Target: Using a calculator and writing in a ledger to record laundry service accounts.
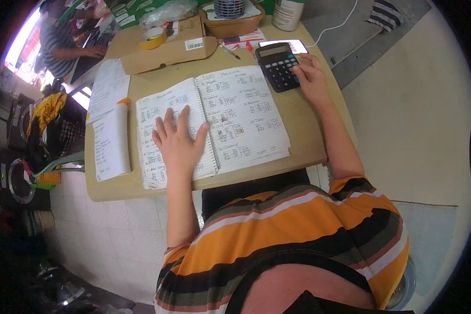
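A spiral-bound notebook (251,117) lies spread on the table, its ruled pages covered in handwriting. My left hand (180,137) rests flat on the left page with its fingers apart, holding nothing. Up and to the right, my right hand (312,78) is at the right edge of a black desktop calculator (276,72), fingertips over its keys; whether any key is pressed cannot be told. Under the calculator's top edge lies a phone (298,46) with a lit screen and a white cable. A red pen (250,48) is beside the calculator.
Left of the notebook lie a folded-over notepad (112,145) and written sheets (110,84). Along the far side are a cardboard box (168,55) with a yellow tape roll (153,38), a brown basket (233,26), a brush (230,52) and a white tub (287,15). Another person sits at upper left.
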`<action>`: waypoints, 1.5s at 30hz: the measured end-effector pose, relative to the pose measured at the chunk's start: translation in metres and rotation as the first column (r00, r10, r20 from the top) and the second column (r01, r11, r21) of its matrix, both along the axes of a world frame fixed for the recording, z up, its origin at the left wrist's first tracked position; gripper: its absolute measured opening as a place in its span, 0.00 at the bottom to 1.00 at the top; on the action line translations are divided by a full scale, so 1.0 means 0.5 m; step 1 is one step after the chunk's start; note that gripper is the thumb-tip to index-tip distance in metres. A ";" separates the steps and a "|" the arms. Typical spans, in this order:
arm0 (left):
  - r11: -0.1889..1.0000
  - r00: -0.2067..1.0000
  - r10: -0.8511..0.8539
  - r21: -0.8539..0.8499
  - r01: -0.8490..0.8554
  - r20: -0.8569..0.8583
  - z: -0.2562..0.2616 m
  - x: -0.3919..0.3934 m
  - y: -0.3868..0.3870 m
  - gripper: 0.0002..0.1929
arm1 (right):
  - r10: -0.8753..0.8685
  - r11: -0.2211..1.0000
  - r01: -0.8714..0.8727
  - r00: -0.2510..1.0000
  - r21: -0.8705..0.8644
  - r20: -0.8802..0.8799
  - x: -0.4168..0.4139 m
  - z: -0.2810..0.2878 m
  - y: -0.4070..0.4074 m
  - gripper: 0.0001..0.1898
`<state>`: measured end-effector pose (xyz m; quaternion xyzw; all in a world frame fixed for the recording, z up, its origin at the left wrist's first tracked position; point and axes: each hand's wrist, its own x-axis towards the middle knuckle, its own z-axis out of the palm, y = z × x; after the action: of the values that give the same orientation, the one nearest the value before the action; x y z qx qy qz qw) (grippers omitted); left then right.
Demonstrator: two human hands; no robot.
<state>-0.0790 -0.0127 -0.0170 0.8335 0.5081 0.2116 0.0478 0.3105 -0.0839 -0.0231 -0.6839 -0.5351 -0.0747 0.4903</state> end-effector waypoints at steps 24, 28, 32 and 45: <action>0.999 1.000 0.005 0.039 -0.005 -0.005 -0.010 0.006 0.006 0.34 | 0.031 0.970 0.071 0.912 -0.231 0.410 -0.039 0.024 -0.015 0.09; 0.999 1.000 0.006 0.041 -0.006 -0.010 -0.011 0.005 0.005 0.35 | -0.107 0.992 0.116 0.981 -0.047 0.164 0.016 0.025 -0.028 0.08; 0.999 1.000 0.005 0.035 -0.004 -0.014 -0.012 0.007 0.006 0.35 | -0.114 0.991 0.101 0.980 -0.088 -0.164 0.045 -0.004 -0.027 0.10; 1.000 1.000 -0.011 0.025 0.011 0.014 -0.007 0.006 0.005 0.35 | -0.068 0.971 0.067 0.998 -0.231 0.003 0.035 0.001 -0.025 0.13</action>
<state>-0.0762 -0.0104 -0.0206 0.8354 0.5004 0.2235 0.0424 0.3282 -0.0962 -0.0226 -0.7543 -0.5152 -0.0270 0.4060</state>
